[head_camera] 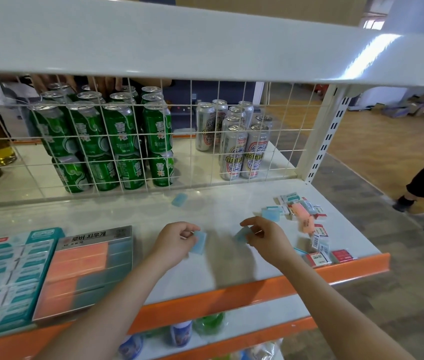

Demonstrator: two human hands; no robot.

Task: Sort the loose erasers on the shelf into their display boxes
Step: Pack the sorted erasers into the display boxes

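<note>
Both hands are blurred by motion. The left hand (179, 236) covers part of a blue eraser (199, 242), and the right hand (262, 233) hides most of another (242, 235). The teal box (10, 276) at lower left is cut by the frame edge. Labels in the eraser pile (307, 216) at right are too small to read.

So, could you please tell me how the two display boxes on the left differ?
The grey box holds bare orange and blue erasers in large blocks; the teal box holds small white-and-teal wrapped erasers in rows. The grey box lies nearer the hands. Both lie flat, side by side, nearly full.
</note>
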